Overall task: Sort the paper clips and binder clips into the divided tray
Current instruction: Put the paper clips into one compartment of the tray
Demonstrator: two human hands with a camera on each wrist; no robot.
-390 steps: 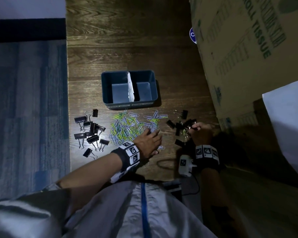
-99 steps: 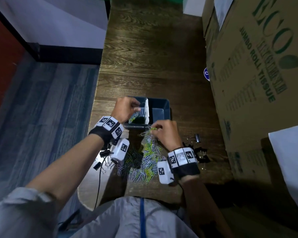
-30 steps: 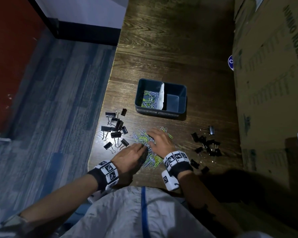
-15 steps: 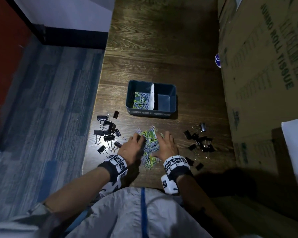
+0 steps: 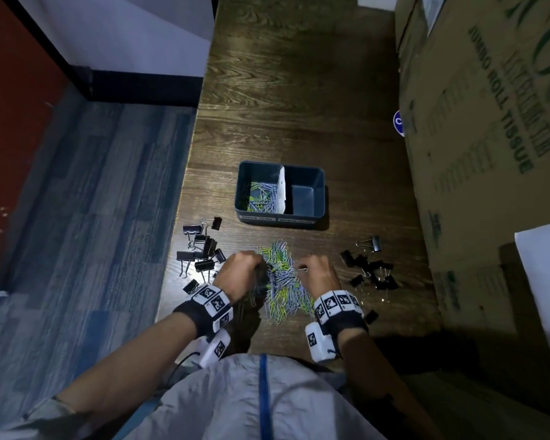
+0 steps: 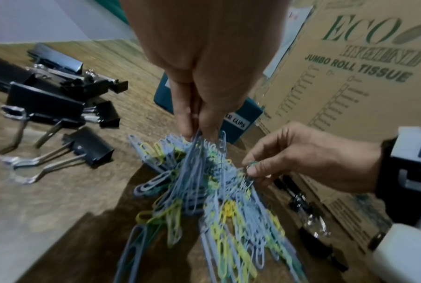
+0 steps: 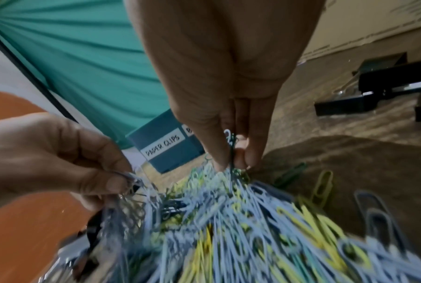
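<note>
Black binder clips [image 5: 202,249] in two heaps beside two hands [image 5: 240,274].

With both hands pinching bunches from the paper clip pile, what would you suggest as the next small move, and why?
Probably lift both bunches and carry them to the tray's left compartment. The left hand and right hand already pinch paper clips, that side holds paper clips and is labelled for them, and the right side is bare.

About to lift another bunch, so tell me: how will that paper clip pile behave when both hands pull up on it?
The paper clip pile looks tangled, so a pinch by the left hand probably drags up a dangling cluster. Strands already hang from the right hand, so loose clips will likely drop off. Each clip seems light and stiff.
</note>
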